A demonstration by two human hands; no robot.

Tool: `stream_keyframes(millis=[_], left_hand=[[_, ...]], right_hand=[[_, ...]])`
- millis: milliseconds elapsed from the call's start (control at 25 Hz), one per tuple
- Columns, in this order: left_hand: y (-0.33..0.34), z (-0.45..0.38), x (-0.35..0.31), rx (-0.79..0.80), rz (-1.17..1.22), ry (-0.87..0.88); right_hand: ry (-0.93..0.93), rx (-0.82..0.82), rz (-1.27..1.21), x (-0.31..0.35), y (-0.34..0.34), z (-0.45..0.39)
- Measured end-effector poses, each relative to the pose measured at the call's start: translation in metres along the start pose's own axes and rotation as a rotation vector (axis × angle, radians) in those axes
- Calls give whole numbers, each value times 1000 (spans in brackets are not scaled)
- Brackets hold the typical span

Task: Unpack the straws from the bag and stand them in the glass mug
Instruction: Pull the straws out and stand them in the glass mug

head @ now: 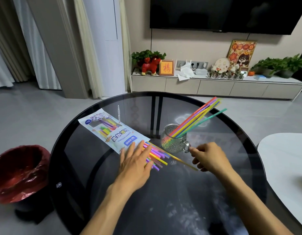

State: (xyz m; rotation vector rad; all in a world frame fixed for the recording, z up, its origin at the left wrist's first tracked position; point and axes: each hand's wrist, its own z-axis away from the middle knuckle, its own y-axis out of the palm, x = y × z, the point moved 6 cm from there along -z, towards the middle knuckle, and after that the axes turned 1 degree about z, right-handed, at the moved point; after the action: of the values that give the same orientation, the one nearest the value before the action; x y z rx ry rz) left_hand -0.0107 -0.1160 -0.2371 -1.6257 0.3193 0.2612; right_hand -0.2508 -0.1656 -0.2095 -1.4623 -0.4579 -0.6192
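Both forearms enter from 6 o'clock over a round dark glass table (96, 167). Left hand (135, 162): fingers straight and spread, palm down, lying flat across the loose straws (157, 155) and curled round none of them. These straws fan out of the open mouth of the bag (111, 129), ends pointing toward 4 o'clock; colours seen are pink, purple, yellow, orange. Right hand (208, 157): fingers curled, forefinger and thumb tips meeting just beside the handle of the glass mug (174, 139); one yellow straw (184, 161) runs from the pile to pass under this hand, but whether the fingers actually pinch it cannot be told. Bag: white, printed, lying flat at 11 o'clock of the left hand, long axis running 10 to 4 o'clock. Mug: at 12 o'clock of the gap between the hands, right of the bag mouth, upright, textured glass. Standing straws (197, 116) already in mug: a bundle leaning toward 2 o'clock, one teal straw splayed lower than the others. At 9 o'clock, off the table, a bin with red liner (19, 170). At 12 o'clock, far, a low cabinet (214, 87) along the wall.
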Motion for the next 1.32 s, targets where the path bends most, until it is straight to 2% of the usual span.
stream_keyframes(millis=[80, 120, 240, 360, 640, 880, 1000, 1120, 1240, 1320], left_hand=[[6, 2, 1, 84, -48, -8], [5, 4, 0, 104, -41, 1], [0, 15, -8, 142, -32, 70], [0, 27, -16, 159, -60, 151], [0, 22, -10, 121, -27, 109], [2, 14, -1, 74, -37, 51], [-2, 6, 12, 25, -46, -10], [-3, 1, 18, -50, 34, -16], [-20, 0, 6, -282, 150, 51], [-37, 7, -16, -465, 64, 154]], right_hand=[[-90, -43, 306, 5, 13, 10], [-128, -53, 351, 10, 20, 14], [-221, 45, 275, 29, 46, 22], [-222, 189, 201, 46, 70, 27], [-336, 243, 454, 61, 60, 37], [-259, 454, 497, 44, 40, 26], [-116, 558, 322, 21, 4, 21], [-58, 565, 3, -1, -41, 25], [-87, 539, -343, 3, -55, 33], [-92, 583, -472, 19, -35, 40]])
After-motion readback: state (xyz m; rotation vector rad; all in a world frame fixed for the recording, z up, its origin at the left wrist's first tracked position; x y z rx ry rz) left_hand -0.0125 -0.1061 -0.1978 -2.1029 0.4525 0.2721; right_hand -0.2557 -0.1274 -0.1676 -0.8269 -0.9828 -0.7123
